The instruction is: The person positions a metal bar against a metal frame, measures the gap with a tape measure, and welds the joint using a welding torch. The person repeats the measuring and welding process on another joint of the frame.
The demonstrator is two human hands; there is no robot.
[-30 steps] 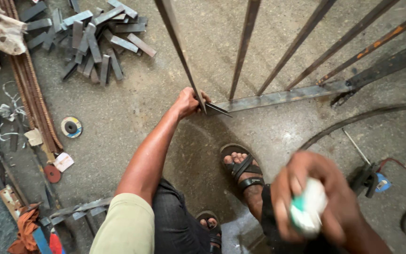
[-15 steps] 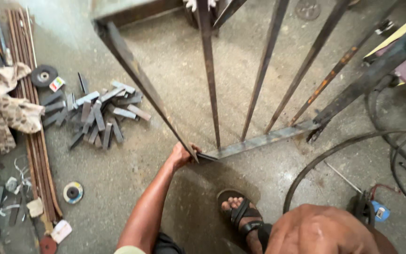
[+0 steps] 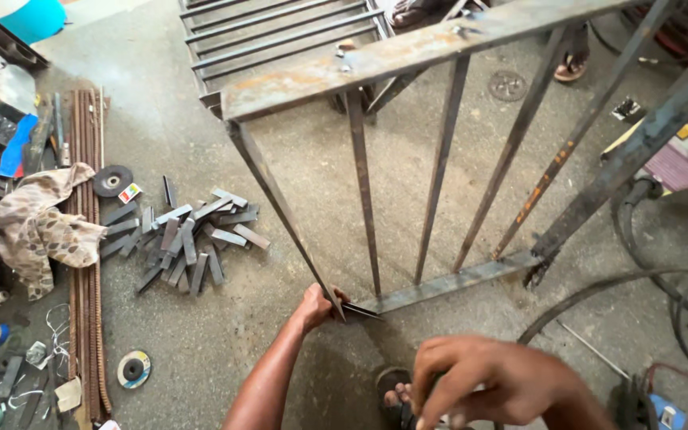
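A rusty steel grille frame (image 3: 408, 56) with several upright bars stands on the concrete floor in front of me. My left hand (image 3: 316, 305) grips the foot of its leftmost slanted bar (image 3: 280, 211), where that bar meets the bottom rail (image 3: 447, 283). My right hand (image 3: 495, 382) is raised close to the camera at the lower edge, fingers curled; whatever it holds is hidden below the picture's edge. My sandalled foot (image 3: 392, 390) shows just under it.
A heap of short flat steel pieces (image 3: 185, 239) lies to the left. Long rods (image 3: 85, 239), a patterned cloth (image 3: 37, 227) and grinding discs (image 3: 133, 369) lie further left. Black cables (image 3: 662, 279) curve on the right. Another grille (image 3: 280, 32) lies behind.
The view has tilted upward, so the frame's top rail now shows. My left hand stays on the bar's foot. The white and green object seen in my right hand a second ago is out of sight.
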